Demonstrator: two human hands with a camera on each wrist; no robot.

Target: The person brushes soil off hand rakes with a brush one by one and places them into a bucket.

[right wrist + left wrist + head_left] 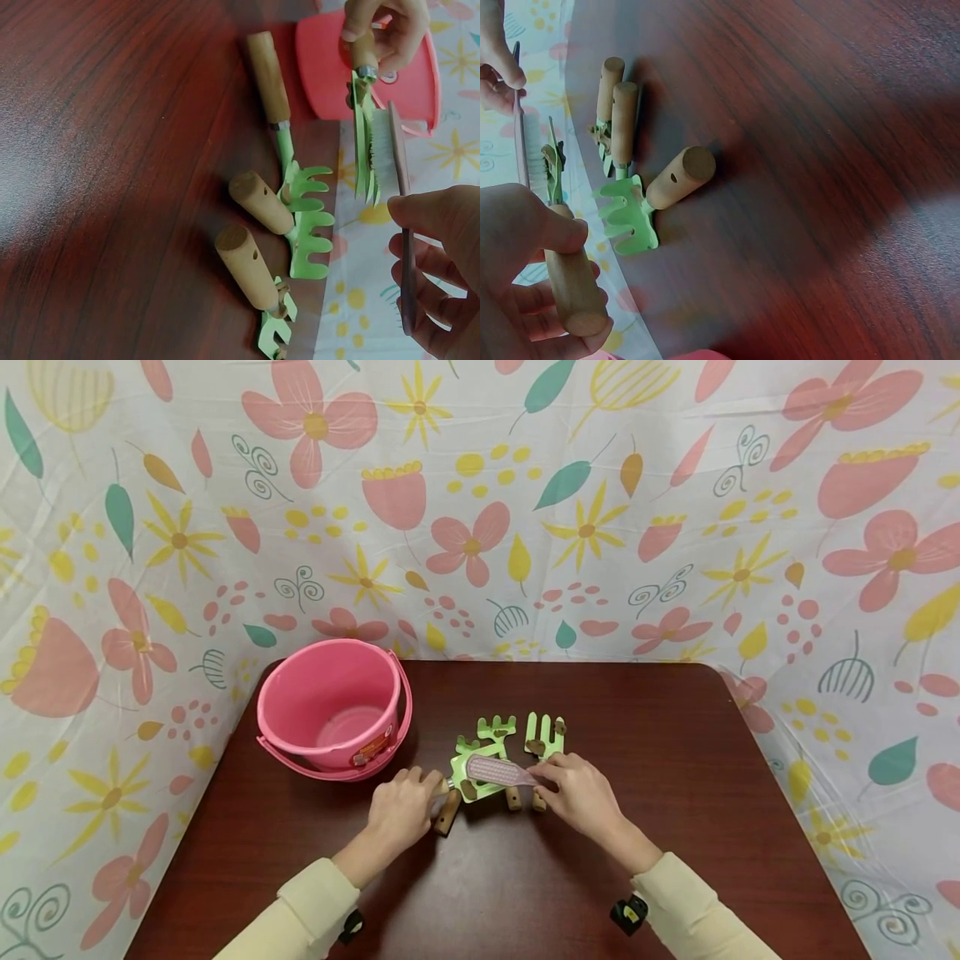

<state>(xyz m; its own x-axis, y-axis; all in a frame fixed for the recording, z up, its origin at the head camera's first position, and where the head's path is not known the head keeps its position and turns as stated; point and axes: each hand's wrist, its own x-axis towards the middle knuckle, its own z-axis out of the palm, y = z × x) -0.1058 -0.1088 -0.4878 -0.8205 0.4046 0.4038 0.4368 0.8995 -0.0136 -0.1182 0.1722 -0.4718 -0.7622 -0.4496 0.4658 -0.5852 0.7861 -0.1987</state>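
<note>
Nearest to us, we are seeing two pale cream cuffed sleeves (697, 902) reaching in over the dark reddish-brown table (660, 718), a small black device (628, 914) sitting at each wrist. Just beyond, we are watching the left hand (405, 806) curling its thumb and fingers around the wooden handle of a green-headed tool (361, 150), which it is holding up off the table, brown bits clinging to the green metal. Opposite, we are seeing the right hand (577, 789) pinching the handle of a mauve brush (498, 770) between thumb and fingers; its white bristles are facing the tool and touching it, between the two hands. Under and behind them, we are finding three more green-headed tools lying on the table: a left rake (306, 187), a middle rake (311, 244) and a right fork (546, 735), their wooden handles pointing back towards us. Farther left, we are seeing a pink bucket (322, 693) standing upright, its handle hanging down at the front. Behind everything, we are facing a white cloth (525, 485) carrying pink, yellow and teal flowers and leaves.
</note>
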